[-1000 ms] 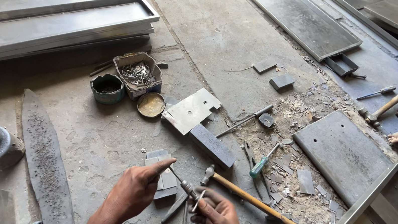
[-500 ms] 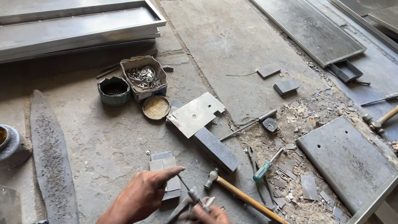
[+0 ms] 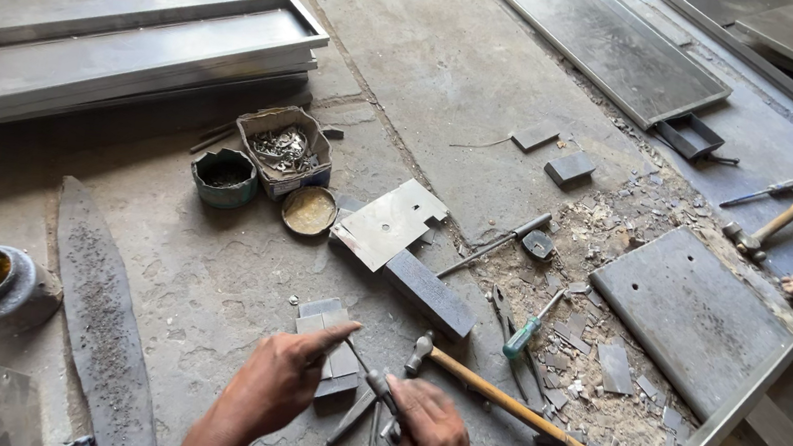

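A: Steel rod (image 3: 361, 362): location?

B: Slender, slanted, low on the concrete floor (image 3: 456, 69), between both hands. Left hand (image 3: 281, 385) pinches its upper end, forefinger extended, over small flat metal blocks (image 3: 330, 338).

A: Right hand (image 3: 431, 437)?

B: Closed round the rod's lower end, fingers curled; the grip's contents are partly hidden.

A: Adjacent items?

B: Wooden-handled hammer (image 3: 496, 395) just right of the hands; green-handled screwdriver (image 3: 530, 328) beyond it.

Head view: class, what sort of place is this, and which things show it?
Probably a metal workshop floor: steel frames lie stacked, a hammer and a screwdriver sit among metal scraps, and both hands work small parts.
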